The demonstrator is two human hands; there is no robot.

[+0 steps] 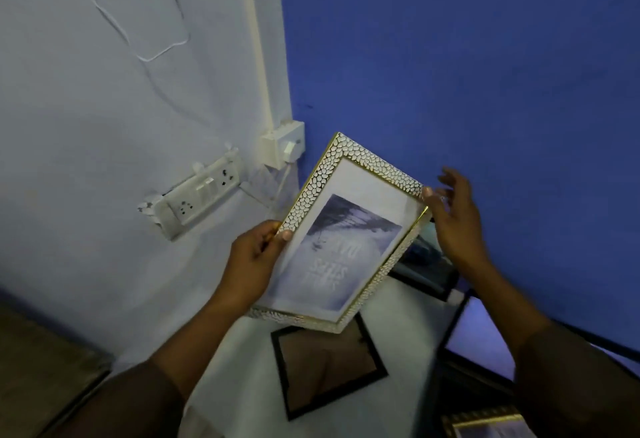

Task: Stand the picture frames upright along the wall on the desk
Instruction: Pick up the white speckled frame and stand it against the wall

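Observation:
I hold a white-and-gold pebbled picture frame in the air above the desk, tilted, its printed picture facing me upside down. My left hand grips its left edge with the thumb on the front. My right hand touches the frame's right corner with the thumb, its fingers spread apart. A black frame lies back-up on the white desk below. Another black frame sits by the blue wall, partly hidden behind the held frame. A large black frame and a gold-edged frame are at the lower right.
The blue wall runs along the desk's far side and meets a pale wall at the corner. A switch and socket panel and a white plug box with a cable are on the pale wall.

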